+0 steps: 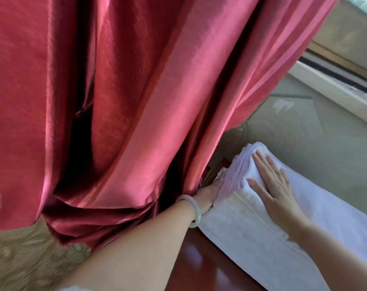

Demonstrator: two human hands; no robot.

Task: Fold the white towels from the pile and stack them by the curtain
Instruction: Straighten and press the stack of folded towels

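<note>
A stack of folded white towels sits at the lower right, right beside the hem of the red curtain. My right hand lies flat on top of the stack, fingers straight. My left hand, with a pale bangle at the wrist, presses against the stack's left side, between the towels and the curtain; its fingertips are partly hidden by the towels. A long white towel stretches from under the stack toward the lower right.
A dark red wooden surface shows under the towel. A patterned beige carpet lies at the lower left. A window sill and frame run along the upper right, with a pale patterned surface beyond the towels.
</note>
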